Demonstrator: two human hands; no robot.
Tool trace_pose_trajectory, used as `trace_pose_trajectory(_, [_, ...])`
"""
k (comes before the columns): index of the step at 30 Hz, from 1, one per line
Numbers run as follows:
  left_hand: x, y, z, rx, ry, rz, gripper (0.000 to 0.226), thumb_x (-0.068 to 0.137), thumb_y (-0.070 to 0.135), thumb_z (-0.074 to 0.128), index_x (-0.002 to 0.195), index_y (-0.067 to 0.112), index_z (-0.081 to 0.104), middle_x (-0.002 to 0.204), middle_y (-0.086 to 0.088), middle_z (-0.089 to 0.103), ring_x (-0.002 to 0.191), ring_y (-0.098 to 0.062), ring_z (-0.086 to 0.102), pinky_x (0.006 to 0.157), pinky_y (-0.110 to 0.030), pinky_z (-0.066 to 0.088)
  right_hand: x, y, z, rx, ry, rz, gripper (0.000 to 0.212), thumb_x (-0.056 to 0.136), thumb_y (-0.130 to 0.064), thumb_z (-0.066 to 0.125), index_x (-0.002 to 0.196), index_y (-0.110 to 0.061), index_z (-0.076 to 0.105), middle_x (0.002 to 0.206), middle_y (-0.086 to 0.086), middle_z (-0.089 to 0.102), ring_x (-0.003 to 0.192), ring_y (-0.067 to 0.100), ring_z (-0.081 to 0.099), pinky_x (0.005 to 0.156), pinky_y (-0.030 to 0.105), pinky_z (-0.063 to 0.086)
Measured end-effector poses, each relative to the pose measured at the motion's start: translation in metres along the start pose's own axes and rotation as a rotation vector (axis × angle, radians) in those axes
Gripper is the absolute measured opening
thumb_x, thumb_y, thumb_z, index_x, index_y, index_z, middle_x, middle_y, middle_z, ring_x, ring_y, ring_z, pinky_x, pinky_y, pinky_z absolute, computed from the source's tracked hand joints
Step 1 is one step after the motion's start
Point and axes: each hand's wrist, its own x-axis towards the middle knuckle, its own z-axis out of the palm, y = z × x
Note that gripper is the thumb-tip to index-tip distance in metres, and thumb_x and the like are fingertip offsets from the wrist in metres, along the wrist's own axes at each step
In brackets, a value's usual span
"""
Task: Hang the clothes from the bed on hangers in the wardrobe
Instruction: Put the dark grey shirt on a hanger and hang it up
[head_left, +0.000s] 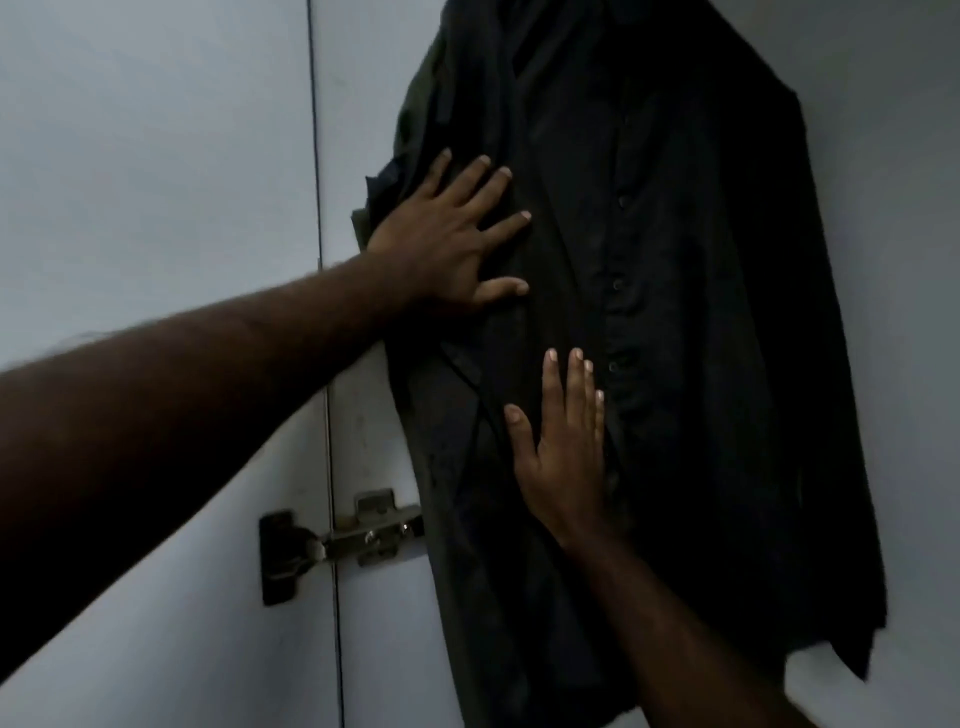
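1. A metal hinge (358, 535) is seen low on the white wardrobe panel (156, 182).
2. The left hand (447, 244) is laid flat, fingers spread, on the hanging dark shirt (701, 312).
3. The right hand (563, 457) is pressed lower, fingers straight, beside the buttons (616, 285).
4. The shirt's top is cut off.

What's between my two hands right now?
In the head view, only dark fabric of the black shirt lies between the left hand and the right hand, both flat on it.

Dim light falls on pale grey panels (156, 156) joined by a metal hinge (340, 540).
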Motion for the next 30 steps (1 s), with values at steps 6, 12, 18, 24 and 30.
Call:
trace_pose_trajectory(6, [-0.002,0.006,-0.001,-0.025,0.002,0.026,0.096,0.08,0.083,0.002,0.154,0.024,0.021,0.16,-0.02,0.014,0.148,-0.038,0.01,0.117,-0.057,0.002,-0.076,0.052,-0.003,-0.081,-0.087,0.029,0.069,0.102,-0.055,0.017,0.156,-0.013,0.013,0.164,0.012,0.01,0.152,0.024,0.005,0.123,0.041,0.002])
trace_pose_trajectory(12, [-0.018,0.028,0.002,-0.023,-0.062,0.068,0.107,0.072,0.093,0.014,0.155,0.025,0.014,0.16,-0.02,0.008,0.148,-0.039,0.003,0.113,-0.065,-0.002,-0.134,0.077,-0.016,-0.123,-0.243,0.159,0.071,0.1,-0.059,0.019,0.157,-0.018,0.005,0.165,0.008,0.006,0.152,0.024,0.004,0.122,0.044,0.012])
trace_pose_trajectory(18, [-0.045,0.057,-0.008,0.012,-0.175,0.075,0.106,0.07,0.088,0.029,0.155,0.026,0.012,0.161,-0.02,0.002,0.148,-0.039,-0.001,0.11,-0.069,0.0,-0.133,0.079,-0.05,0.092,-0.356,0.229,0.07,0.096,-0.052,0.047,0.154,-0.022,0.026,0.163,0.008,0.016,0.149,0.025,0.015,0.12,0.039,0.02])
trace_pose_trajectory(24, [-0.042,0.073,-0.025,0.025,-0.267,-0.013,0.089,0.081,0.074,0.045,0.152,0.025,0.024,0.16,-0.018,0.01,0.148,-0.035,0.006,0.111,-0.069,0.005,-0.087,0.086,-0.108,0.143,-0.353,0.205,0.036,0.092,-0.035,0.065,0.12,-0.011,0.067,0.123,0.007,0.064,0.108,0.02,0.062,0.097,0.029,0.047])
trace_pose_trajectory(30, [0.016,0.098,-0.041,-0.115,0.02,0.032,0.076,0.087,0.062,0.05,0.148,0.02,0.036,0.156,-0.02,0.026,0.145,-0.034,0.023,0.113,-0.063,0.014,0.024,0.084,-0.171,0.167,-0.068,0.185,0.017,0.091,-0.029,0.066,0.098,-0.014,0.07,0.086,-0.002,0.069,0.073,0.008,0.064,0.071,0.028,0.053])
